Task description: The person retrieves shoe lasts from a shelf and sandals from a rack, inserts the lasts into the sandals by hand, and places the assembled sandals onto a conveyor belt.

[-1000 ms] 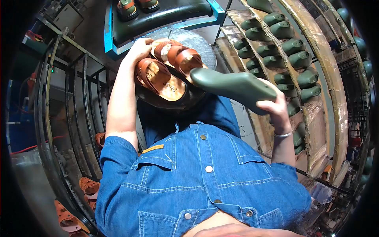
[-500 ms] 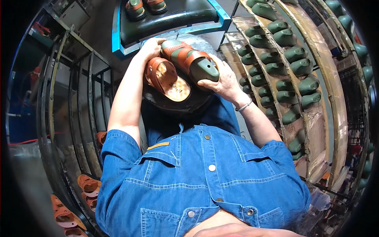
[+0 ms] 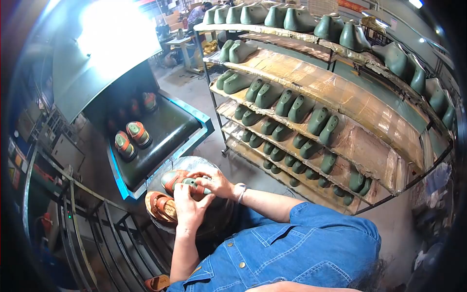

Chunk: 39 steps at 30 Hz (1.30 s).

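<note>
A brown strapped sandal (image 3: 171, 180) with a green shoe last (image 3: 193, 184) inside it is between my hands, above a round stand. My right hand (image 3: 217, 183) is closed around the heel end of the last, a band at its wrist. My left hand (image 3: 190, 207) is closed too, its fingertips pressed at the strap and the near side of the last. My fingers partly hide the strap. To the left of my left hand lies a second brown sandal (image 3: 156, 204), with no last in it and its printed insole showing.
A conveyor with a black belt (image 3: 168, 138) and blue frame carries several lasted sandals (image 3: 138, 134) beyond the stand (image 3: 219, 219). At right stands a shelf rack (image 3: 311, 63) with rows of green lasts. A black metal rack (image 3: 104, 228) stands at left. A person (image 3: 198, 12) is far back.
My view has swung up and to the right, showing more of the conveyor and rack. My left hand has moved from the toe end to the strap and heel end of the lasted sandal.
</note>
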### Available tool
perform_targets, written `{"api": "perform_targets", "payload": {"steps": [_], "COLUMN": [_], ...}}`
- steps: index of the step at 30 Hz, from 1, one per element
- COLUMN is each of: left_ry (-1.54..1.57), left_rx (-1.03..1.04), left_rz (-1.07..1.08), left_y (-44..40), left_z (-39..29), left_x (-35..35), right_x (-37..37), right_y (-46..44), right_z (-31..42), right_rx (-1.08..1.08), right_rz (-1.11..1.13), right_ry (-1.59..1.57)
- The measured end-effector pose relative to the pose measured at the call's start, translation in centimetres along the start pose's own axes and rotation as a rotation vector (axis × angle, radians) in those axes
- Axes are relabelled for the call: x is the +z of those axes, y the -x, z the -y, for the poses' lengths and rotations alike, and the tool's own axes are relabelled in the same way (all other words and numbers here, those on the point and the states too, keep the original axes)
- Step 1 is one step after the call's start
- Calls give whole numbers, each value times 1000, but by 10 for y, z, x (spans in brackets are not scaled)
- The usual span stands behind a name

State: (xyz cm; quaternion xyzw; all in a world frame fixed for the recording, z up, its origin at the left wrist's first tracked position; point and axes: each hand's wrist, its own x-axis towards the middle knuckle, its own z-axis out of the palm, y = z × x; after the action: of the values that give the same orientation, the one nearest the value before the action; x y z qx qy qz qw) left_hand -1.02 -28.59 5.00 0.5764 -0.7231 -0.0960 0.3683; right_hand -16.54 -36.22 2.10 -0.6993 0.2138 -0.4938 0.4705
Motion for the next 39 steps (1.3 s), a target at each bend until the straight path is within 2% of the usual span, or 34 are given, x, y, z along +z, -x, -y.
{"api": "perform_targets", "payload": {"steps": [1, 3, 7, 9, 10, 11, 12, 13, 15, 17, 18, 19, 21, 24, 27, 29, 31, 33, 35, 37, 38, 39], "left_ry": [-14, -40, -12, -83, -94, -95, -140, -175, -166, -49, 0, 85, 38, 194, 275, 270, 260, 259, 310, 308, 308, 300], "left_rx": [-35, 16, 28, 73, 84, 80, 143, 212, 210, 191, 188, 189, 186, 25, -88, -118, -146, -156, -176, -176, -156, -147], "left_rz": [17, -72, -60, -146, -189, -155, -186, -200, -201, -128, -126, -108, -161, -207, -295, -326, -353, -424, -411, -472, -513, -557], "left_y": [4, 10, 18, 24, 27, 29, 33, 40, 42, 45, 49, 54, 70, 94, 101, 99, 96, 96, 102, 105, 105, 105], "left_z": [-10, -12, -18, -14, -17, -15, -12, -12, -6, -3, -2, -5, 5, 25, 31, 35, 42, 40, 47, 60, 74, 84], "left_x": [1, 12, 23, 33, 36, 40, 44, 48, 49, 39, 35, 28, 16, 1, -13, -20, -25, -29, -36, -44, -48, -52], "right_x": [1, 5, 6, 9, 9, 13, 8, 10, 11, 1, -19, -47, -107, -224, -301, -348, -380, -382, -398, -380, -359, -340], "right_y": [2, 3, 8, 8, 11, 3, 10, 13, 20, 38, 51, 72, 118, 218, 296, 327, 341, 339, 362, 375, 382, 392], "right_z": [-2, -6, -9, -23, -23, -42, -34, -48, -35, -31, -39, -32, -35, -63, -77, -104, -127, -120, -140, -104, -76, -54], "right_rx": [-39, 14, 115, -19, 37, -208, -37, 34, 21, 58, -135, -145, -70, -22, 264, 468, 635, 578, 498, 455, 455, 495], "right_rz": [-6, -46, -112, -165, -182, -309, -268, -301, -385, -431, -540, -615, -865, -1250, -1475, -1465, -1520, -1473, -1587, -1557, -1475, -1376], "right_ry": [-32, -139, -165, -135, -147, -28, -57, -116, -47, -244, 89, 287, 499, 954, 1314, 1243, 966, 930, 629, -202, -337, -337]}}
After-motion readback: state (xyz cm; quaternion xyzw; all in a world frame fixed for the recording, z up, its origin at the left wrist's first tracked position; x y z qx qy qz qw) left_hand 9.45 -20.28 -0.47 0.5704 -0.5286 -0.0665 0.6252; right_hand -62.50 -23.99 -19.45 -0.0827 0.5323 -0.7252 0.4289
